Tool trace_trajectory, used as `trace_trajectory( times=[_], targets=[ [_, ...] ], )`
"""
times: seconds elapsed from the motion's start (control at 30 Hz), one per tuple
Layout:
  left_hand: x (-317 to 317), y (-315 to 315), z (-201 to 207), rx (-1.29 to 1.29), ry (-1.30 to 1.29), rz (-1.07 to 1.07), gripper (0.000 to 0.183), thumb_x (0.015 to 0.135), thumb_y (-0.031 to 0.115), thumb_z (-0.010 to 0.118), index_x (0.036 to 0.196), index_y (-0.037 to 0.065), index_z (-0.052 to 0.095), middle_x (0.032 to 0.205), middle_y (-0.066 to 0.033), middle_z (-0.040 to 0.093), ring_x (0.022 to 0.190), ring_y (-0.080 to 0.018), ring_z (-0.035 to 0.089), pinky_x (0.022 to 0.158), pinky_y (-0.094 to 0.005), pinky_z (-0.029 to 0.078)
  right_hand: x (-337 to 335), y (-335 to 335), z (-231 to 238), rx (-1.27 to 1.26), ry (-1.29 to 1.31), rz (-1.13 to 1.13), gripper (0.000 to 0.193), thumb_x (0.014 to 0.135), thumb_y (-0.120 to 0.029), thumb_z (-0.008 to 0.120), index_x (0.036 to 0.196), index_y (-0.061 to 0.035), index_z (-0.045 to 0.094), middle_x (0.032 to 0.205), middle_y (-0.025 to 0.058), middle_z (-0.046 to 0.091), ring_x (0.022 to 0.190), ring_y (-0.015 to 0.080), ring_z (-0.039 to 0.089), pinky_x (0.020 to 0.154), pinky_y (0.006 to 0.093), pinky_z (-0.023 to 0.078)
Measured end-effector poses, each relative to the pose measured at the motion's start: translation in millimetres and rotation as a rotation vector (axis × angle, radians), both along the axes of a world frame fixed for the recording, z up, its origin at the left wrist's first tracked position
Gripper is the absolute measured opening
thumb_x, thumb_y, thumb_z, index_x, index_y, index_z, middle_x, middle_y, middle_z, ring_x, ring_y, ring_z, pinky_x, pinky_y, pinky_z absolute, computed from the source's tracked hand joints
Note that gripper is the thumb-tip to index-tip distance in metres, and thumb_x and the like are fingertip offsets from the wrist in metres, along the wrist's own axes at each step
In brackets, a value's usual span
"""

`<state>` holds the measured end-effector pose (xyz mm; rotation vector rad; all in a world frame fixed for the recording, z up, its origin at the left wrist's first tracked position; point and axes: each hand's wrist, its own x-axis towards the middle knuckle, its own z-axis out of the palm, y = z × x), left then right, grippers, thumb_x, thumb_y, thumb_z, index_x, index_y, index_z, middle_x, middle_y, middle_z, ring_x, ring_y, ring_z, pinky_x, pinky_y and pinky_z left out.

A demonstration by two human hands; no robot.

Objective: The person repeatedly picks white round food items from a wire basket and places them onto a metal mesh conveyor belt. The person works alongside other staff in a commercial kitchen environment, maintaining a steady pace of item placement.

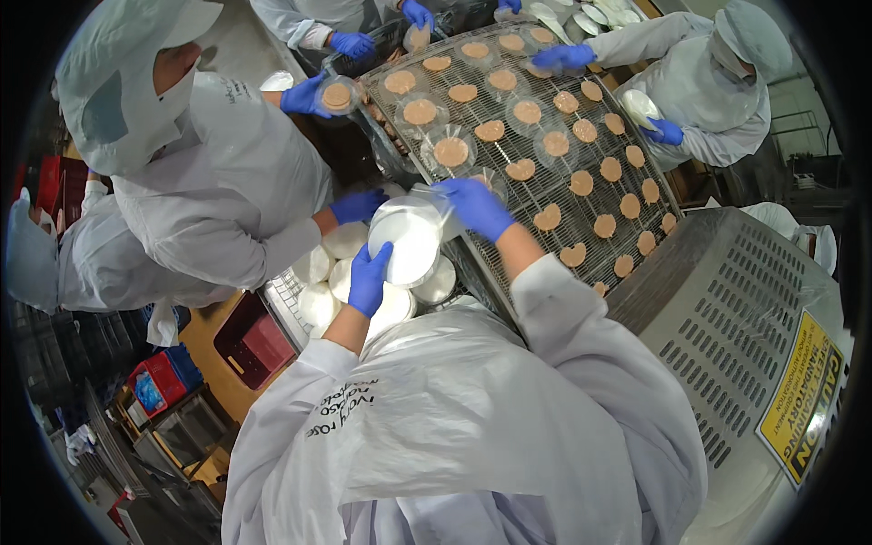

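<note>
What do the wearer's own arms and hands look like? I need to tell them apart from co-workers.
Both hands, left and right, wear blue disposable gloves. The arms are in long white coat sleeves, loose and creased, closing at the wrists.

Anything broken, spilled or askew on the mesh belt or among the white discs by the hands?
A few round patties near the lower end of the mesh belt look chipped, for instance one with a bite-shaped gap. Nothing looks spilled. The left hand and right hand hold a white disc.
</note>
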<state>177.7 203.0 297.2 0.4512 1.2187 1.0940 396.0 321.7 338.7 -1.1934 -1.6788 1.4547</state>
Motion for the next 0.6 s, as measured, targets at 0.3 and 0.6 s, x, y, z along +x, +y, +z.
trace_trajectory(
  times=[0.3,0.6],
  targets=[
    [-26.1,-26.2,-42.1,-0.069,-0.061,-0.026,0.041,0.087,0.019,0.062,0.119,-0.004,0.052,0.108,-0.0104,0.060,0.096,-0.0164,0.059,0.083,-0.0273,0.048,86.7,-7.7,0.9,0.442,-1.036,-0.160,0.028,0.087,-0.010,0.042,0.107,-0.0049,0.061,0.105,0.0184,0.063,0.100,0.0309,0.059,0.085,0.0393,0.046],
    [-32.9,-3.4,-45.4,-0.060,-0.119,-0.137,0.042,0.088,0.018,0.060,0.123,-0.003,0.048,0.113,-0.0106,0.058,0.100,-0.0175,0.058,0.085,-0.0284,0.048,-13.7,-96.5,26.2,-0.054,-0.828,0.456,0.017,0.073,-0.008,0.057,0.087,-0.0059,0.067,0.089,0.0176,0.066,0.081,0.0349,0.063,0.072,0.0406,0.050]
  ],
)
